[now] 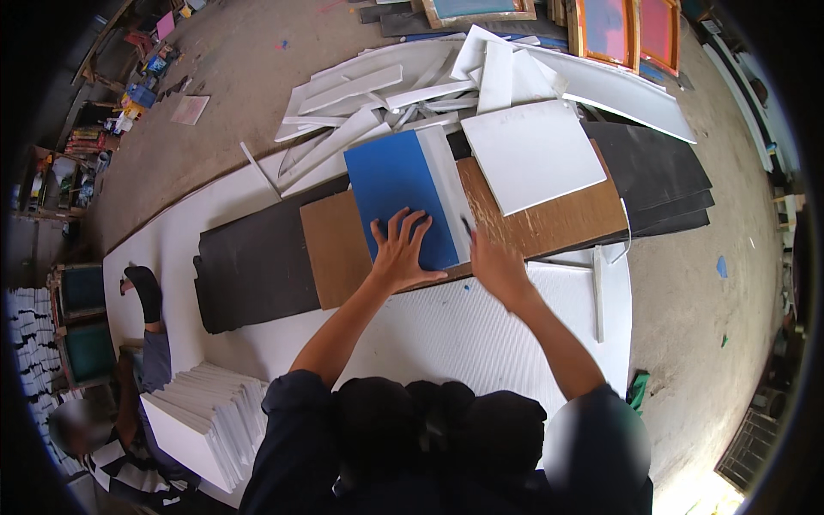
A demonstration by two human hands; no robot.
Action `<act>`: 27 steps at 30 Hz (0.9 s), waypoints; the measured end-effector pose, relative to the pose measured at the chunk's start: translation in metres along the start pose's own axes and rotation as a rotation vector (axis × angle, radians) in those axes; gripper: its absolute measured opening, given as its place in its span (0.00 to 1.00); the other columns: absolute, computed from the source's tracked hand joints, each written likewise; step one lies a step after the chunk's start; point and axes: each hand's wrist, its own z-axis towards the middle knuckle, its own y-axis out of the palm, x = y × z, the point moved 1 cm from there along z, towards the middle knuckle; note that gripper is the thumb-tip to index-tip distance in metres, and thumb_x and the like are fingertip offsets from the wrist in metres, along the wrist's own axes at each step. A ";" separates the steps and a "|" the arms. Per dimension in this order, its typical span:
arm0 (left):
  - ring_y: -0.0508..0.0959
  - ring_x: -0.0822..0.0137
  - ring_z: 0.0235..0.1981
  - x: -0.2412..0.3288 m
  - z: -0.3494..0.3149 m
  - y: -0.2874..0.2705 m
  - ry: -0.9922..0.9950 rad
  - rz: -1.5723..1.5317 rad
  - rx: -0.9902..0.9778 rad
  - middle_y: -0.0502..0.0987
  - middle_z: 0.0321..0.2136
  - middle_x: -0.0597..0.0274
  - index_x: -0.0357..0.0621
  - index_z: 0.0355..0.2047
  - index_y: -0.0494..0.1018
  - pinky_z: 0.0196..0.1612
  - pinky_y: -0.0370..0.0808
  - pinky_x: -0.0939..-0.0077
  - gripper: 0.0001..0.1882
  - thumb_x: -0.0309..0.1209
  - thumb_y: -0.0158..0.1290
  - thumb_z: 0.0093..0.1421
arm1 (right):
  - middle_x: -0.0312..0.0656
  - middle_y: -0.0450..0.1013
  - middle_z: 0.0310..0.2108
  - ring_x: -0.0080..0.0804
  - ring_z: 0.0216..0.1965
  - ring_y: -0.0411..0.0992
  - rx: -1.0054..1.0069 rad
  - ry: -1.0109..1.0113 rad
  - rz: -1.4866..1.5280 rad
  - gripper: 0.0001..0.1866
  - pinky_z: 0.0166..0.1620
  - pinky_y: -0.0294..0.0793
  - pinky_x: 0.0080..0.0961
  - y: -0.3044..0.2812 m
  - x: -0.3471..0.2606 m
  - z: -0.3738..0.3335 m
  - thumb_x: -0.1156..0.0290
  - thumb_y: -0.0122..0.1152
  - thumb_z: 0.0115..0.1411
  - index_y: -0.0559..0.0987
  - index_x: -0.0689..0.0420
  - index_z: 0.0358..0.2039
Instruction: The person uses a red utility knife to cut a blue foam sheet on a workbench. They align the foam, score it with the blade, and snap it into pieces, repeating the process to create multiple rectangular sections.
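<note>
A blue rectangular board (397, 184) lies on a white foam board (445, 184), whose strip shows along the blue one's right edge. My left hand (402, 249) presses on the lower part of the blue board, fingers spread. Beside the white strip's right edge, my right hand (498, 268) is closed round a slim dark cutter knife (466, 225), slightly blurred, its tip close to that edge. Both boards rest on a scuffed brown wooden board (326, 249). A square white foam board (534, 159) lies to the right on the same wood.
Dark grey sheets (249, 266) lie beneath the wood. White offcuts (369, 94) pile up beyond it. A stack of white boards (210, 421) stands near left, beside another person (142, 429). Framed screens (608, 30) are at the far right; a narrow white strip (598, 296) lies nearer.
</note>
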 end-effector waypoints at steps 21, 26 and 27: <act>0.39 0.44 0.63 -0.002 0.010 0.004 -0.029 0.021 -0.014 0.42 0.61 0.43 0.44 0.61 0.46 0.52 0.36 0.24 0.65 0.66 0.59 0.27 | 0.53 0.74 0.25 0.48 0.30 0.76 0.077 0.040 -0.038 0.06 0.32 0.76 0.38 0.040 -0.022 0.209 0.74 0.45 0.56 0.65 0.62 0.32; 0.40 0.44 0.63 -0.001 0.009 0.006 -0.023 0.008 -0.003 0.43 0.61 0.43 0.43 0.61 0.47 0.52 0.36 0.24 0.64 0.65 0.60 0.28 | 0.53 0.75 0.29 0.47 0.34 0.75 -0.062 0.165 -0.074 0.11 0.35 0.75 0.39 0.037 -0.027 0.225 0.72 0.46 0.55 0.68 0.65 0.37; 0.39 0.44 0.63 0.000 0.009 0.006 -0.020 0.008 0.000 0.42 0.61 0.43 0.43 0.61 0.47 0.52 0.35 0.25 0.64 0.64 0.60 0.28 | 0.53 0.75 0.29 0.48 0.35 0.75 -0.107 0.207 -0.086 0.12 0.37 0.74 0.40 0.033 -0.031 0.229 0.72 0.44 0.55 0.69 0.65 0.37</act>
